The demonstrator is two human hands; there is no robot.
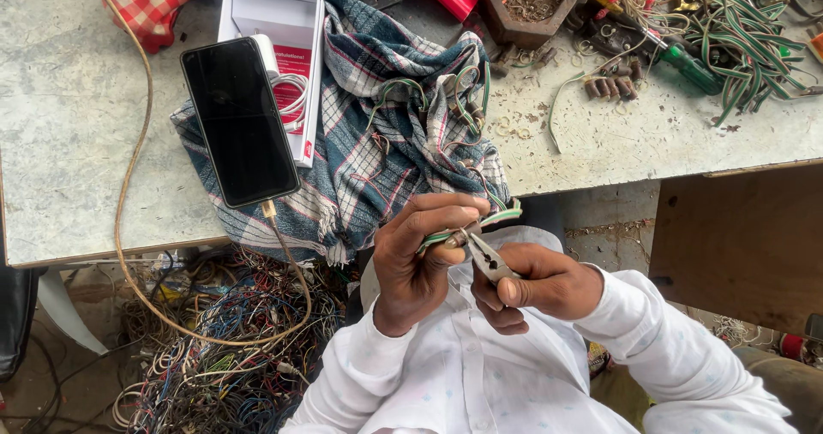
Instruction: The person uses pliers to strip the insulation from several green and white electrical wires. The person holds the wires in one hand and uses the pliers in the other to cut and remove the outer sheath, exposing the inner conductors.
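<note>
Gripping a bundle of green-and-white wires, the left hand has its fingers curled shut around the strands, which run up from the fist onto the plaid cloth lying at the worktop's near edge. The right hand is closed on the handles of a pair of pliers, whose jaws point up and left and meet the wire just beside the left thumb. Both hands hover in front of the person's white shirt, just off the worktop's edge. On the cloth lies a black phone, screen dark, with a tan cable plugged into its lower end and looping down over a tangle of coloured wires on the floor. Partly under the phone sits an open white box holding a coiled white cord. Farther right on the worktop stand a dark hexagonal wooden pot of small metal bits, a green-handled screwdriver, and a heap of green wires.
</note>
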